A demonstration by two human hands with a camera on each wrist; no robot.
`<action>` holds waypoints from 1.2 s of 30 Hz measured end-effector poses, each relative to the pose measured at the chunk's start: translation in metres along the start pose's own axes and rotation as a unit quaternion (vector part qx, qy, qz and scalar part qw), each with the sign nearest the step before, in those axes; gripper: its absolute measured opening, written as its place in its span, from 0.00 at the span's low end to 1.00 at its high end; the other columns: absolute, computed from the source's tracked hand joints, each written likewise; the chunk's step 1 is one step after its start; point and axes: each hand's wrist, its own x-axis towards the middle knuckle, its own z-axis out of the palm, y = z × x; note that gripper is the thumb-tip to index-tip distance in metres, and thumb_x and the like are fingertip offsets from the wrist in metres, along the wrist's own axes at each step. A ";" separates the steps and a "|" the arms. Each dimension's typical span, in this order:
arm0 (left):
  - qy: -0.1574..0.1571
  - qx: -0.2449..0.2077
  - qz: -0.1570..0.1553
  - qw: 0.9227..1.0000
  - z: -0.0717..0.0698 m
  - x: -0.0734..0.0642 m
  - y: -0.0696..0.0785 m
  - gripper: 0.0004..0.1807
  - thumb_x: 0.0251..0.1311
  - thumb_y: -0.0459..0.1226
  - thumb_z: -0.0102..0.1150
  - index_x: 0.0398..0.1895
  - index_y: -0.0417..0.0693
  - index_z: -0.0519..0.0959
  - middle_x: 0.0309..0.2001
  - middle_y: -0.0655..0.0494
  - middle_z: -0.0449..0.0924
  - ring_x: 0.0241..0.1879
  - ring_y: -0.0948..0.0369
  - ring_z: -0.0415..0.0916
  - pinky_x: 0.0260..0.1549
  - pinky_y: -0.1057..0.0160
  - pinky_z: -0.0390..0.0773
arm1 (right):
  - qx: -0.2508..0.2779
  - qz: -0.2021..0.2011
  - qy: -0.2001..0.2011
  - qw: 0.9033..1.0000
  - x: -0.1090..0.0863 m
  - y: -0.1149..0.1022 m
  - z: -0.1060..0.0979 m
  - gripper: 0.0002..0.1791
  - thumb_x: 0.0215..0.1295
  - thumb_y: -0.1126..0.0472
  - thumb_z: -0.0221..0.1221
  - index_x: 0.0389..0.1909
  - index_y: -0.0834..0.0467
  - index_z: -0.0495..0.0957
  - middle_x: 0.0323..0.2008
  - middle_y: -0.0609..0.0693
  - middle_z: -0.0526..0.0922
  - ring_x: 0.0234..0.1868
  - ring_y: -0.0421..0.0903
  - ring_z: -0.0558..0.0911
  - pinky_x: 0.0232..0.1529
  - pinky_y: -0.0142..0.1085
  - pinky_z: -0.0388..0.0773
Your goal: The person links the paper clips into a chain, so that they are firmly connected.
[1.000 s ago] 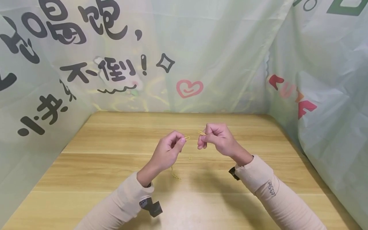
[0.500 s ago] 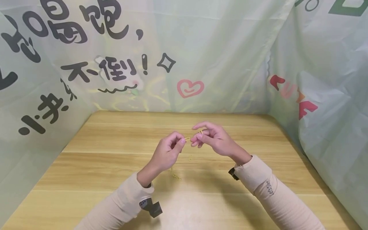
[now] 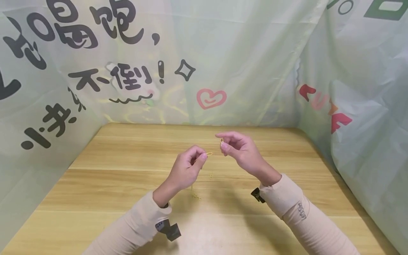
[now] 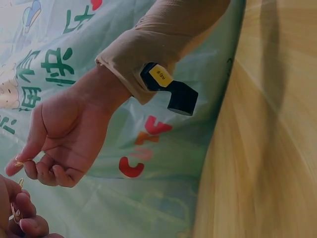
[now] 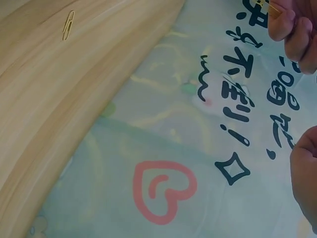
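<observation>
In the head view my left hand pinches a yellow paper clip between thumb and index finger, its looped end sticking out to the right. Below that hand, linked clips hang and trail onto the table. My right hand, slightly higher and to the right, holds another yellow paper clip upright against the thumb, the index finger stretched out above it. The two held clips are apart. In the left wrist view, the left fingers show at the lower left, facing the right hand.
A single loose paper clip lies on the wooden table, between and below the hands. Printed cloth walls in the back and sides of the table. Each sleeve carries a black wrist camera.
My right hand's fingers have opened and shifted, turning its clip from lying sideways to upright. That hand drew slightly away from the left one, which has barely moved.
</observation>
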 end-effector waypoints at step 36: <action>0.099 0.115 0.244 0.958 0.011 0.007 -0.006 0.20 0.74 0.43 0.45 0.29 0.39 0.76 0.16 0.57 0.66 0.14 0.66 0.58 0.13 0.72 0.58 | 0.069 0.077 -0.043 0.994 -0.002 -0.009 0.008 0.03 0.67 0.75 0.53 0.35 0.74 0.72 0.25 0.49 0.83 0.25 0.41 0.82 0.30 0.34 0.81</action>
